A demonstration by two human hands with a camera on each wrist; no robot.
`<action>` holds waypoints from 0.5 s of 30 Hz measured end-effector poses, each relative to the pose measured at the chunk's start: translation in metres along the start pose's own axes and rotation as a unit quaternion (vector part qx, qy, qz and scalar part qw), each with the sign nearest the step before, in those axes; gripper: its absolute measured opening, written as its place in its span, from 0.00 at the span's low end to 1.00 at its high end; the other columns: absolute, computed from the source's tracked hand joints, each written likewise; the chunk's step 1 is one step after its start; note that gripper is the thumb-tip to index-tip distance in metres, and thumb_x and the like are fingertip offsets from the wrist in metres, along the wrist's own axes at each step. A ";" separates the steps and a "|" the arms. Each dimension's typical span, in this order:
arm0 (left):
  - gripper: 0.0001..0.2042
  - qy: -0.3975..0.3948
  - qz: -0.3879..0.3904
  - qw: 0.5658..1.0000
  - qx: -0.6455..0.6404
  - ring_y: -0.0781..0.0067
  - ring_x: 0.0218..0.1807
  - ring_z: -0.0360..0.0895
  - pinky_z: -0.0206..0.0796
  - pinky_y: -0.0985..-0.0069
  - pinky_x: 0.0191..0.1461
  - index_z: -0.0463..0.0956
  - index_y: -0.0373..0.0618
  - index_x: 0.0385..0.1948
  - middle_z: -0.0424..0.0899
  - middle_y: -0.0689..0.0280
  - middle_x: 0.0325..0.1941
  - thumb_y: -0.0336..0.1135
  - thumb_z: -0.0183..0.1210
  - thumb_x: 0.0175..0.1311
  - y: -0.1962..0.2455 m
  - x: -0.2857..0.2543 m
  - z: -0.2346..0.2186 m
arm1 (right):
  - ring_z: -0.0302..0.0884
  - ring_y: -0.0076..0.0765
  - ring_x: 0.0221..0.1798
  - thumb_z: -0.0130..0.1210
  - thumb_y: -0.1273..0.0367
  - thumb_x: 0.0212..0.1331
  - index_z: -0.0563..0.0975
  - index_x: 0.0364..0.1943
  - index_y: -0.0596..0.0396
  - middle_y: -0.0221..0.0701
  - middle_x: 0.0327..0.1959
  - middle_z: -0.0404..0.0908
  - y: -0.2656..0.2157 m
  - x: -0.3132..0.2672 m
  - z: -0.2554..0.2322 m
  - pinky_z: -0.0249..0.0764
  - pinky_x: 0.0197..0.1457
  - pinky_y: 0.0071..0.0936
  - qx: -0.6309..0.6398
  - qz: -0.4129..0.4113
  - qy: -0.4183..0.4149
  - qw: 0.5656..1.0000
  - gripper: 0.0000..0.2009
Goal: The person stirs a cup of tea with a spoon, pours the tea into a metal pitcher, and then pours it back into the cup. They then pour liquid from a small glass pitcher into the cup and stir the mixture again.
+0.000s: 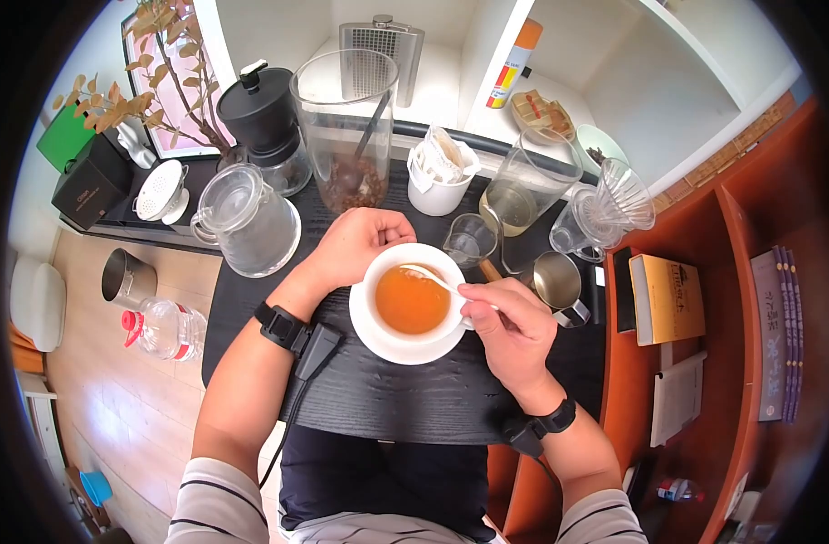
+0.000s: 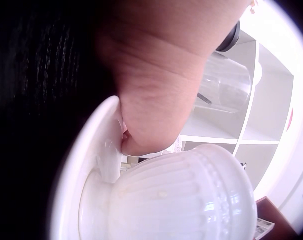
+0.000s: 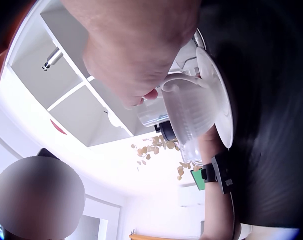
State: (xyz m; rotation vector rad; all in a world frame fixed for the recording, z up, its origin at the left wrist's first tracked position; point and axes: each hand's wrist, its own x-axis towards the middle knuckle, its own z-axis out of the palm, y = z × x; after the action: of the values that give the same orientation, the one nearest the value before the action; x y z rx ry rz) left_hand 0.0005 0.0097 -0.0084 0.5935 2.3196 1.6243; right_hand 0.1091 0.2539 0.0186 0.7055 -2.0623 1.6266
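Observation:
A white cup (image 1: 460, 258) of amber liquid (image 1: 413, 301) stands on a white saucer (image 1: 365, 331) near the table's front. My right hand (image 1: 514, 331) pinches the handle of a white spoon (image 1: 430, 275), whose other end dips into the liquid. Behind the cup, on its left side, my left hand (image 1: 355, 245) has curled fingers. In the left wrist view this hand (image 2: 151, 100) grips the saucer's edge (image 2: 86, 140), close beside the fluted cup (image 2: 186, 195); part of the grip is hidden.
Behind the cup stand a glass server (image 1: 247, 222), a tall canister (image 1: 342, 136), a white mug with a drip bag (image 1: 442, 177) and a small glass pitcher (image 1: 472, 238). A metal jug (image 1: 557, 279) stands right of my hands. Red-brown shelves (image 1: 732, 363) border the table.

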 end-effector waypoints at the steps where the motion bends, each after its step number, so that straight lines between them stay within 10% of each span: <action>1: 0.07 -0.001 0.002 1.000 -0.012 0.91 0.30 0.78 0.70 0.86 0.33 0.86 0.40 0.35 0.85 0.75 0.28 0.32 0.72 0.67 -0.001 0.000 0.000 | 0.78 0.19 0.31 0.69 0.75 0.68 0.89 0.49 0.58 0.31 0.36 0.87 -0.001 0.000 -0.001 0.69 0.33 0.18 0.000 -0.001 0.000 1.000 0.08; 15: 0.07 -0.006 0.006 1.000 -0.016 0.91 0.31 0.78 0.71 0.85 0.34 0.85 0.39 0.35 0.85 0.75 0.28 0.33 0.71 0.68 -0.004 0.001 0.000 | 0.73 0.18 0.28 0.65 0.73 0.72 0.86 0.39 0.60 0.30 0.31 0.84 -0.005 -0.005 -0.003 0.65 0.29 0.19 -0.006 0.029 0.062 0.998 0.04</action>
State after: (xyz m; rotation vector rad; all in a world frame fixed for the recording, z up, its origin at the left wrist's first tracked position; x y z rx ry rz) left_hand -0.0015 0.0088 -0.0123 0.6094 2.2814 1.6537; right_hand 0.1162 0.2567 0.0197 0.5316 -2.0193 1.6447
